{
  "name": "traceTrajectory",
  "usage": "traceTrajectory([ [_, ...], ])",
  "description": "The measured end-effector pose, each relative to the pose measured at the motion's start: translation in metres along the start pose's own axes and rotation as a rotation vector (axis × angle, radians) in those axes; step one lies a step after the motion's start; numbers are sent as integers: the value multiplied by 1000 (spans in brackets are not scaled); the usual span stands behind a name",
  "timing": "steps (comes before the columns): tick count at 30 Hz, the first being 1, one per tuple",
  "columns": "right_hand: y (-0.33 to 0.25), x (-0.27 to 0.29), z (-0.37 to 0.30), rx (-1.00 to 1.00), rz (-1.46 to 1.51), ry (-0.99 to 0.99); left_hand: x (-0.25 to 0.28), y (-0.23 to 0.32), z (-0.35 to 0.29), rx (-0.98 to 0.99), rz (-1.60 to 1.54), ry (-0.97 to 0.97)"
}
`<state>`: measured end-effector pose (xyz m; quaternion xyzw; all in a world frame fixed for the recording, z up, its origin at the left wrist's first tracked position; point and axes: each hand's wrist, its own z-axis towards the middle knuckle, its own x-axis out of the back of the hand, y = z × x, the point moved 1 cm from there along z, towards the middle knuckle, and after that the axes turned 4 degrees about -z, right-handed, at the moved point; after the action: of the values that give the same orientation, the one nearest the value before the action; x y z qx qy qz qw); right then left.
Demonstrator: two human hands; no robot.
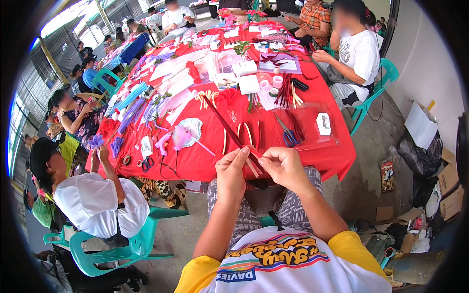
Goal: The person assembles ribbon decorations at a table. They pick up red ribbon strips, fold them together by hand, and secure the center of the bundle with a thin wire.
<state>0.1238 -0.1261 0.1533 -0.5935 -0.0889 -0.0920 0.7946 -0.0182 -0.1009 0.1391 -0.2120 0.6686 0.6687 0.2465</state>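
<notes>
My left hand [232, 171] and my right hand [283, 166] meet above the table's near edge, over my lap. Both are closed in a pinch on dark red pipe cleaners [222, 122], a long bundle that slants up and left over the red cloth. A brighter red piece shows between my fingertips, and pale ends stick out below them; how the strands join there is too small to tell. Beyond my hands lie a few loose cream and dark red strands [247, 134]. Blue-handled scissors [289, 138] rest to the right, near a clear plastic sheet [310, 129] with a white tag [323, 124].
The red-covered table [337, 158] carries tape rolls [264, 85], purple and pink craft flowers, papers and more pipe cleaners. A person in white [102, 205] sits at left on a green chair [117, 249]; another [359, 56] sits at right. Boxes and bags [415, 156] line the right wall.
</notes>
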Motion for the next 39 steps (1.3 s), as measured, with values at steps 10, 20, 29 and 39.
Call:
traceTrajectory([
  [10, 0, 11, 8, -94, 321, -104, 2, 0, 1, -70, 87, -77],
  [20, 10, -7, -2, -172, 438, -127, 7, -3, 4, -16, 25, -49],
  [29, 8, -3, 9, 130, -20, 176, -6, 4, 0, -52, 60, -66],
  [39, -1, 4, 3, 81, -151, 118, 7, 2, 0, 85, -18, -95],
])
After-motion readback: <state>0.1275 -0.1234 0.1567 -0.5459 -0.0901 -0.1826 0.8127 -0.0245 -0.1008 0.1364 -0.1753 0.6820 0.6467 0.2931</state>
